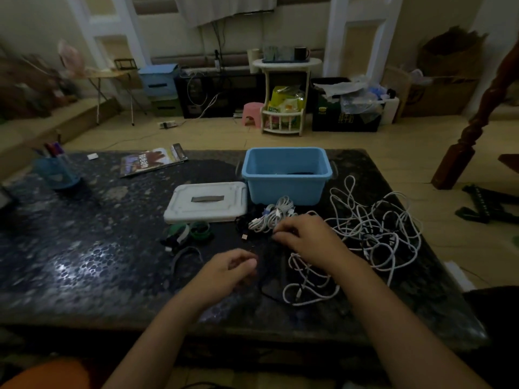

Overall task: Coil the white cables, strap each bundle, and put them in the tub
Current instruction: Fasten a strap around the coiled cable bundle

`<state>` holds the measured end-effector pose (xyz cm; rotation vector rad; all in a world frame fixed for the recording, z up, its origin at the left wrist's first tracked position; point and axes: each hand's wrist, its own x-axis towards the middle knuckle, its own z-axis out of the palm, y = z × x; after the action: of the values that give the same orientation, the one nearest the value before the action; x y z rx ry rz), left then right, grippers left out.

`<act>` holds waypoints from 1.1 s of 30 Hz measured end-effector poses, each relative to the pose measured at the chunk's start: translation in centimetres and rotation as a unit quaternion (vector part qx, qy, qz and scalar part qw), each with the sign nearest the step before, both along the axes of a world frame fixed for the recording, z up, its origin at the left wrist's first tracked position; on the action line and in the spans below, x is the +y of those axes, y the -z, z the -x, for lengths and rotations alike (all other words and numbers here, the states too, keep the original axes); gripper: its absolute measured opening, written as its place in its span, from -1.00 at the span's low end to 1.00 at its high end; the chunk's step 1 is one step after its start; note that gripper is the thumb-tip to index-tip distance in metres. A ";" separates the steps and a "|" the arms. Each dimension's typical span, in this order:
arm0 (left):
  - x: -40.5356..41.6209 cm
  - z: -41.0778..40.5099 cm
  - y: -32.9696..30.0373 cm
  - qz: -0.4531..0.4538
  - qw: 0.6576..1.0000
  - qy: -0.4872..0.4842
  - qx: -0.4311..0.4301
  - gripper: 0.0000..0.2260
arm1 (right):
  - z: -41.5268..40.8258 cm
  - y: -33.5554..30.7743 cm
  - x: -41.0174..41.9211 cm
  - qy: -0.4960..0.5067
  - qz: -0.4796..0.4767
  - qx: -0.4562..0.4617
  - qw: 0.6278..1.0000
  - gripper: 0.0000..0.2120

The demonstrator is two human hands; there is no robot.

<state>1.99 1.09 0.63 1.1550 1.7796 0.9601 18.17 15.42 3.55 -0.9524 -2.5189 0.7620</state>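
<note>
Lying open to the left of the blue tub (286,189): a wide stretch of dark bench (84,262). Sprawling right of the tub toward the bench edge: loose white cables (373,228). Resting just in front of the tub: coiled bundles (271,217). Right hand (306,237) reaching there, fingers curled, grip unclear. Left hand (227,270) hovering nearer, fingers loosely curled, contents unclear. Showing inside the tub: something dark. Sitting left of the tub: white lid (206,202).

Two bare forearms in view, no sleeves visible to the frame edge. Left hand (230,269) and right hand (306,237): no rings, watch or gloves seen. Orange garment (45,374) at lower left corner.
</note>
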 end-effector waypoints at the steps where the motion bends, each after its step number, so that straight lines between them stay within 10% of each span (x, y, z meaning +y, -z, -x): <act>1: -0.1 0.2 0.3 -0.012 0.999 -0.003 0.036 -0.87 | 0.2 -0.3 -0.1 0.009 0.031 0.059 0.998 -0.92; 9: 2.1 2.0 0.3 -0.068 0.995 -0.074 0.028 -0.34 | 0.7 -4.1 -1.6 -0.061 0.326 0.376 0.865 -0.79; 12: 3.3 2.6 0.3 -0.092 0.979 -0.074 0.168 -0.63 | -0.3 -5.1 -1.6 -0.094 0.393 0.434 0.806 -0.78; 16: 3.8 2.9 -0.4 -0.137 0.955 -0.144 0.222 -0.97 | -1.3 -4.9 -0.6 -0.031 0.302 0.406 0.862 -0.75; 20: 3.6 3.7 -1.5 -0.168 0.939 -0.214 0.208 -0.82 | -2.4 -4.8 0.0 0.016 0.256 0.391 0.884 -0.89; 33: 0.5 2.2 -6.1 -0.129 0.949 -0.055 -0.283 -0.70 | 0.0 -0.9 -0.8 0.070 0.037 0.111 0.991 -0.83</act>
<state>-0.23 1.55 6.69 0.8184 1.2860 1.4558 18.16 14.58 4.48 -0.9973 -2.2218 0.8723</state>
